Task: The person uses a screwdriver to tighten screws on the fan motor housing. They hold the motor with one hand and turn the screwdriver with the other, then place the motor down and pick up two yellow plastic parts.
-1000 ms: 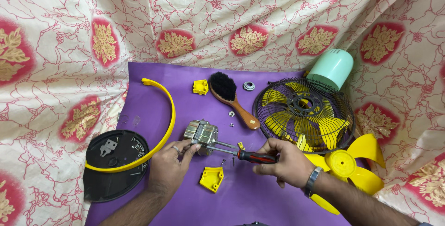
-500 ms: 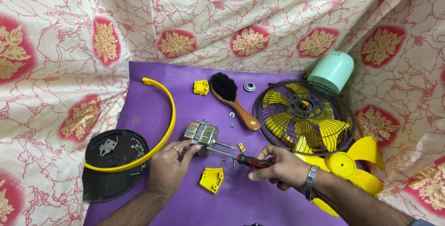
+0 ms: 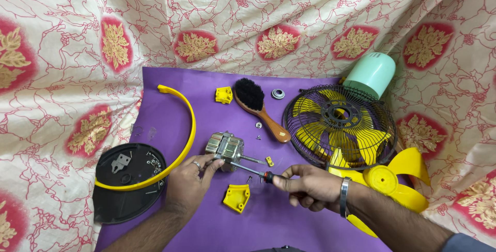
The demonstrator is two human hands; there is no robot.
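Motor (image 3: pixel 226 147) sits on purple mat (image 3: pixel 170 79), left hand (image 3: pixel 188 185) pinching its near side steady; right hand (image 3: pixel 305 185) wraps screwdriver (image 3: pixel 253 171), tip at motor. Best kept square to screw, firm pressure, motor pinned flat.

The small silvery metal motor block (image 3: pixel 225 146) looks dull and grainy. The screwdriver (image 3: pixel 254 171) has a shiny steel shaft. The purple mat (image 3: pixel 175 84) is matt, the yellow fan blade (image 3: pixel 398 177) glossy plastic, and the brush's wooden handle (image 3: pixel 273 126) polished.
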